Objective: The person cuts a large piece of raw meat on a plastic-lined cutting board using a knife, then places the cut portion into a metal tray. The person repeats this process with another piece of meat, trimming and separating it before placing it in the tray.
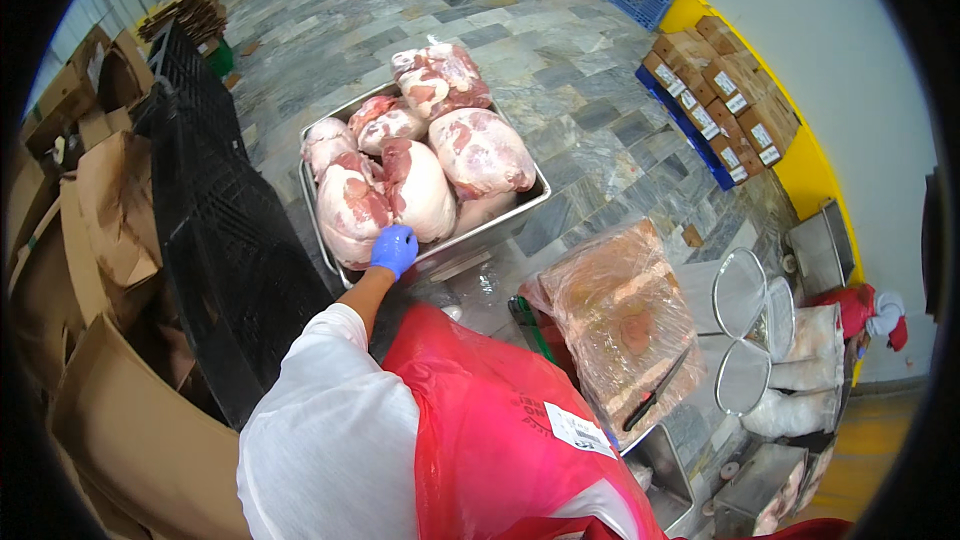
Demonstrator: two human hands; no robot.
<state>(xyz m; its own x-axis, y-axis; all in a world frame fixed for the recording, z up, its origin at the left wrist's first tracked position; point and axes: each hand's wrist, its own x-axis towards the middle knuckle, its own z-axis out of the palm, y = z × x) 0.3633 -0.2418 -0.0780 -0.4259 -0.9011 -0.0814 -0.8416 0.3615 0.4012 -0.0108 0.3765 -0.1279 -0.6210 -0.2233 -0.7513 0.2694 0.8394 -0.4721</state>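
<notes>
Left hand (396, 250), blue-gloved, at the metal tub's (484, 243) near rim; fingers look curled, but whether pinching steel or meat, I cannot tell. Right hand: out of sight. Meat cuts (418, 190) heaped inside, walls probably checking any roll. Knife (655, 393) lies on plastic-wrapped block (622, 305), presumably parked within reach.

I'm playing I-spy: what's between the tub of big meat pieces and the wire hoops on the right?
From the tub toward the hoops, the head view shows grey floor tiles, then a big plastic-wrapped block.
</notes>
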